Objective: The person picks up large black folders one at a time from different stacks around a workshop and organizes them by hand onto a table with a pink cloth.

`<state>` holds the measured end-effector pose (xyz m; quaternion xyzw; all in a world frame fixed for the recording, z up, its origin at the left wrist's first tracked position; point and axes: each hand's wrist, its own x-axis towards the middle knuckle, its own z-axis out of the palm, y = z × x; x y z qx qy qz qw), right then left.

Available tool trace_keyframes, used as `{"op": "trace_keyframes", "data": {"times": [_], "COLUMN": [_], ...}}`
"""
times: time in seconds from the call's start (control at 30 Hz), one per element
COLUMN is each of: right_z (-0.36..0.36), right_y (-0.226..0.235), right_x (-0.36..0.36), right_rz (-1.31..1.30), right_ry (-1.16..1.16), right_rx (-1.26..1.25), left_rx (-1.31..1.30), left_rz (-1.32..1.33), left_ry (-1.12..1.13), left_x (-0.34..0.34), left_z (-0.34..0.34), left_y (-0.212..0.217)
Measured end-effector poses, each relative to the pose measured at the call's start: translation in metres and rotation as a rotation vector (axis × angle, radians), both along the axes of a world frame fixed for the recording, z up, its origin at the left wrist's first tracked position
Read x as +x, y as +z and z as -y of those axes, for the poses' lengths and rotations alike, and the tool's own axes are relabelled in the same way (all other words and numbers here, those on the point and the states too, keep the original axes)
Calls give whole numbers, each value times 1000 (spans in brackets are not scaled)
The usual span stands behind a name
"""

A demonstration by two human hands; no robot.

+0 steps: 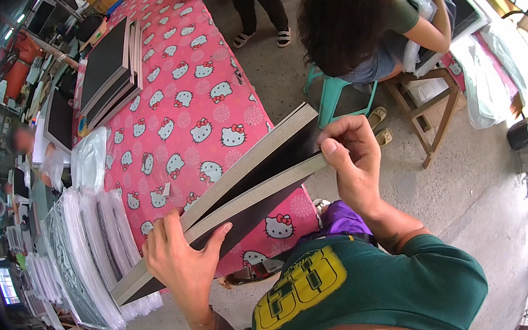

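Note:
Two flat black panels with pale, ridged edges are tilted over the table, a wedge-shaped gap between them widening to the right. Around the left part of the nearer panel (251,196) wraps my left hand (182,256), thumb on its black face and fingers over the pale edge. My right hand (355,162) pinches the right end of that panel between thumb and fingers. The farther panel (251,161) leans behind it, its right end close to my right fingertips. Whether the two are joined at the left is hidden.
A pink patterned tablecloth (184,102) covers the long table, with stacked black panels (106,72) at its far left. Plastic-wrapped panels (91,257) stand in a row at left. On a green stool (329,98), a person (352,24) works at right; another person (253,4) stands beyond.

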<state>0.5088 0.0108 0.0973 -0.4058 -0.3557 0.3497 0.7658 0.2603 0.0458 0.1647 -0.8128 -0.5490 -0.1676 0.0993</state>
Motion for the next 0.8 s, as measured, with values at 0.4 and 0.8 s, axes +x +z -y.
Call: {"op": "trace_keyframes", "data": {"times": [0.4,0.8], "right_z": [0,-1], "right_y": [-1,3], "right_x": [3,-1], "right_rz": [138,29], "right_ry": [12,3], "right_rx": [-45,-52], "left_rx": [-14,35], "left_rz": [7,0], "left_ry": [10,-23], "left_x": [0,-3], "left_z": [-1,-7], "left_y": [1,-4]}}
